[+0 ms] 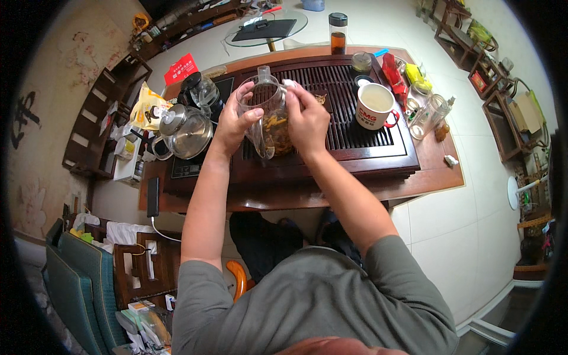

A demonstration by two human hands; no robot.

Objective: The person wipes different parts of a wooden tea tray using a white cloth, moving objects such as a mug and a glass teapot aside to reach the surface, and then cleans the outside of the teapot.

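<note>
My left hand (233, 122) is wrapped around a clear glass pitcher (267, 95), its thumb pressed on the near side below the rim. A small white wad (289, 83), perhaps tissue, is pinched in my right hand (311, 120) at the pitcher's right rim. Yellow-brown tea leaves (278, 135) show low between my hands; whether they are inside this pitcher or in a vessel behind it, I cannot tell. A slatted dark wood tea tray (346, 153) lies below. To the left stands a glass kettle (188, 137) with a steel lid.
Right on the tray, a white mug (372, 111) with a red handle holds pale liquid. Behind it are a small glass jar (361, 63) and a tall tea bottle (338, 40). Clear bottles (432, 115) crowd the table's right side. A phone (153, 197) on a cable lies front left.
</note>
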